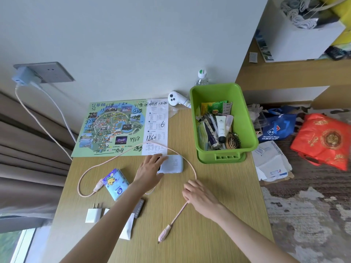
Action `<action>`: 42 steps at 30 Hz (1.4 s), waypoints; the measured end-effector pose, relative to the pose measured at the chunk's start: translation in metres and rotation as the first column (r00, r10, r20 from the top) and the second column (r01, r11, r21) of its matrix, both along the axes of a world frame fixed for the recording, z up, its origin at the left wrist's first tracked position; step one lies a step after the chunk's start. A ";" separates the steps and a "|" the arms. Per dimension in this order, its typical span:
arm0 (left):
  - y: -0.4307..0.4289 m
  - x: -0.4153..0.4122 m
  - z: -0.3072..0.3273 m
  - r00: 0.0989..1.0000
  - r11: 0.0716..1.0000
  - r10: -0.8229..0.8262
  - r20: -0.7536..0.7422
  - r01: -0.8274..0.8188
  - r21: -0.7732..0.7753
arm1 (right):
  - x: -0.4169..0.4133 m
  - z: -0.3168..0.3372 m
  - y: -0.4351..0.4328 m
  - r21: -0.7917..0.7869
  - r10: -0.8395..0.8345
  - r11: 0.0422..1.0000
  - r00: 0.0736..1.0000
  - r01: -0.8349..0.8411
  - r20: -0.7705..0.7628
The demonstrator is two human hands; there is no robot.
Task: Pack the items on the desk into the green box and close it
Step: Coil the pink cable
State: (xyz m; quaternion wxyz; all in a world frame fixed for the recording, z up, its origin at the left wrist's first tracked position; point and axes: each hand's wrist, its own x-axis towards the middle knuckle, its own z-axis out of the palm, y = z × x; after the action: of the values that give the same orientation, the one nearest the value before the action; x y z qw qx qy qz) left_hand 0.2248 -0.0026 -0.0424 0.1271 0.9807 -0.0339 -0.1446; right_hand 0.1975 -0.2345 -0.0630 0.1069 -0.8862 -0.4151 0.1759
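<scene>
Wooden desk [231, 188], mid-packing: left hand [150, 170] clasps the power bank [173, 164], right hand [199, 196] pinches the pink cable [178, 215]. Next move likely means lifting both into the green box [220, 151] at one o'clock.

Box [244, 118] at right rear of desk [218, 177], map [114, 128] left of it, power bank [172, 164] before map, cable [121, 155] arching behind it, tissue pack [115, 184] further left.

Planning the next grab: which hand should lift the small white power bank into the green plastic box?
Left. The left hand grips the end of the small white power bank; the right hand holds the pink cable, though it is nearer the green plastic box.
</scene>
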 end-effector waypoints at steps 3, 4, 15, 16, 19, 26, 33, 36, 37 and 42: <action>0.003 -0.003 0.002 1.000 0.995 -0.001 0.019 0.003 -0.099 | 0.005 0.002 -0.003 0.068 -0.060 0.996 0.996 0.064 -0.063; 0.003 -0.005 0.003 0.999 0.988 0.021 0.046 -0.014 -0.151 | 0.008 0.006 -0.003 0.101 -0.089 0.990 0.993 0.098 -0.083; -0.015 -0.013 0.028 0.826 0.531 -0.014 -0.564 -0.472 -0.704 | 0.046 0.064 0.014 0.409 -0.381 0.801 0.900 0.436 -0.213; -0.013 -0.014 0.032 0.835 0.503 0.001 -0.550 -0.476 -0.722 | 0.046 0.066 0.016 0.424 -0.409 0.778 0.886 0.463 -0.219; -0.003 -0.015 0.046 0.863 0.445 0.080 -0.499 -0.479 -0.757 | 0.046 0.070 0.022 0.463 -0.498 0.704 0.839 0.538 -0.217; 0.016 -0.015 0.071 0.909 0.539 0.339 -0.243 -0.399 -0.741 | 0.040 0.078 0.045 0.491 -0.583 0.638 0.789 0.593 -0.196; 0.035 -0.029 0.105 0.917 0.553 0.373 -0.138 -0.339 -0.761 | 0.041 0.109 0.109 0.437 -0.255 0.832 0.935 0.342 -0.248; 0.056 -0.042 0.107 0.847 0.471 0.509 -0.153 -0.422 -0.774 | 0.038 0.108 0.137 0.425 -0.247 0.859 0.959 0.284 -0.141; 0.065 -0.048 0.106 0.817 0.442 0.552 -0.164 -0.454 -0.774 | 0.036 0.107 0.144 0.430 -0.234 0.866 0.966 0.257 -0.106; 0.118 -0.082 0.081 0.711 0.394 0.666 -0.225 -0.592 -0.703 | 0.020 0.095 0.171 0.411 -0.197 0.881 0.971 0.236 -0.136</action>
State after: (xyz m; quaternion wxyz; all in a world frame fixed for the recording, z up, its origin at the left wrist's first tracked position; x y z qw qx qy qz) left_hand 0.1431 0.1154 0.0387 0.5521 0.7860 0.2778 -0.0136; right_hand 0.2171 -0.0636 0.0319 0.3344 -0.8737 -0.3363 0.1084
